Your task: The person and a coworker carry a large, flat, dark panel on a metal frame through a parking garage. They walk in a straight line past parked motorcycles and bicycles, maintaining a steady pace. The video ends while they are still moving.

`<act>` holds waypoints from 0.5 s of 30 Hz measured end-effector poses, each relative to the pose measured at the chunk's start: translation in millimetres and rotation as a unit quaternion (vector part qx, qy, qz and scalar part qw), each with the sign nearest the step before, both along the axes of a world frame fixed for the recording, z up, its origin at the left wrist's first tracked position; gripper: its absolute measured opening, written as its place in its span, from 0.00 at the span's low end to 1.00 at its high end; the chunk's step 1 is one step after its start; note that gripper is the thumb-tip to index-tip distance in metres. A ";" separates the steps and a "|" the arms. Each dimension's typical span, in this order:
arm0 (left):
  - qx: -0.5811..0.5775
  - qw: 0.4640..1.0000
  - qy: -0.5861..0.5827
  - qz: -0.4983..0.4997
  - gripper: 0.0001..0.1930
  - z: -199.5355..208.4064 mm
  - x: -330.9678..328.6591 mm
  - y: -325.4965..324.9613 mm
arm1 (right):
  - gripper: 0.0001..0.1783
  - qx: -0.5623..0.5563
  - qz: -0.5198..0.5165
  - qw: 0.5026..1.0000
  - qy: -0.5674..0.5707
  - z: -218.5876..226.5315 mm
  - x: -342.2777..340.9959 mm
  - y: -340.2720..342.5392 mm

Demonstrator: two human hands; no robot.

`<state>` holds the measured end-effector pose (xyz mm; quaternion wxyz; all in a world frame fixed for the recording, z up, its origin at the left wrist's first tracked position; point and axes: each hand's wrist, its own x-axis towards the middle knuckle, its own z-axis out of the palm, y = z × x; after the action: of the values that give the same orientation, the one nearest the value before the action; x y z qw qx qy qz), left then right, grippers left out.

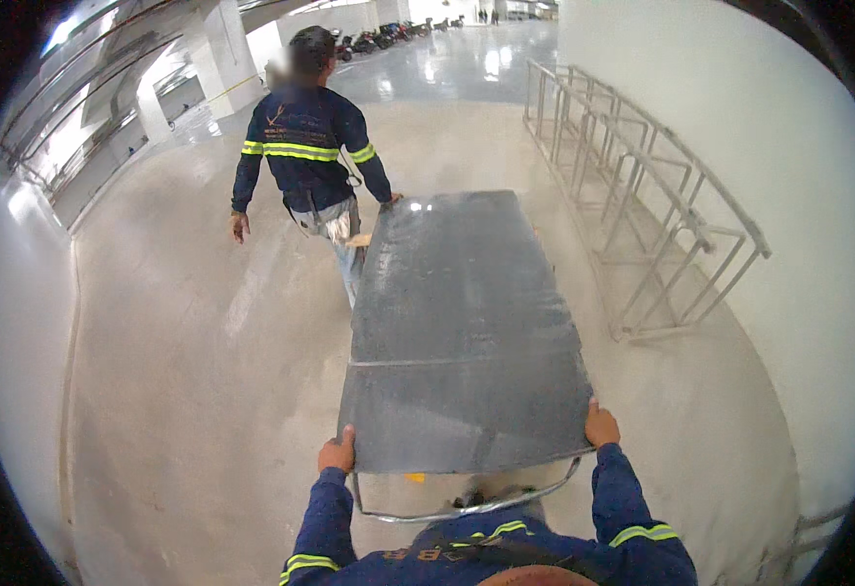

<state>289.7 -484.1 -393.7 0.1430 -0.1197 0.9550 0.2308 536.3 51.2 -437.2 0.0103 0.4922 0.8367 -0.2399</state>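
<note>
A long dark grey slab (467,293) lies flat in front of me, with a light line running across it nearer my end. My left hand (337,453) grips its near left edge, thumb on top and fingers curled under the side. On the opposite edge my right hand (601,427) holds the near right corner in the same way. Below the slab's near end a curved metal tube handle (467,513) sticks out toward my body. What carries the slab underneath is mostly hidden.
A co-worker (310,146) in a navy reflective shirt walks at the slab's far left corner, one hand on it. Metal tube frames (642,205) stand along the right white wall (740,98). White columns (224,59) rise at left; parked motorcycles (379,39) line the far back.
</note>
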 end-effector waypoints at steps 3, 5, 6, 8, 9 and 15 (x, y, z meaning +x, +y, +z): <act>0.012 0.999 -0.021 0.037 0.48 -21.6 -44.9 -20.2 | 0.43 -0.056 -0.050 0.997 0.012 6.6 -41.8 -22.6; 0.012 0.999 -0.020 0.023 0.49 -29.4 -79.6 -13.0 | 0.43 -0.056 -0.034 0.998 0.018 -8.6 -64.0 -7.6; 0.014 1.000 -0.017 0.021 0.49 -28.6 -102.0 -4.8 | 0.43 -0.054 -0.020 0.998 0.024 -13.8 -81.8 -0.4; 0.012 0.999 -0.042 0.010 0.50 -13.4 -116.2 12.5 | 0.42 -0.078 -0.048 0.995 0.033 -3.8 -95.9 0.5; 0.009 0.998 -0.058 0.003 0.50 -8.6 -125.1 25.1 | 0.41 -0.092 -0.064 0.993 0.035 -4.1 -101.9 2.6; -0.036 0.999 -0.016 0.024 0.52 -40.3 -167.7 21.3 | 0.34 -0.077 0.042 0.996 0.008 -31.0 -140.3 27.4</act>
<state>122.0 -462.9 -433.9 0.1483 -0.1516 0.9571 0.1975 396.0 78.6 -468.2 0.0517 0.4525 0.8358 -0.3067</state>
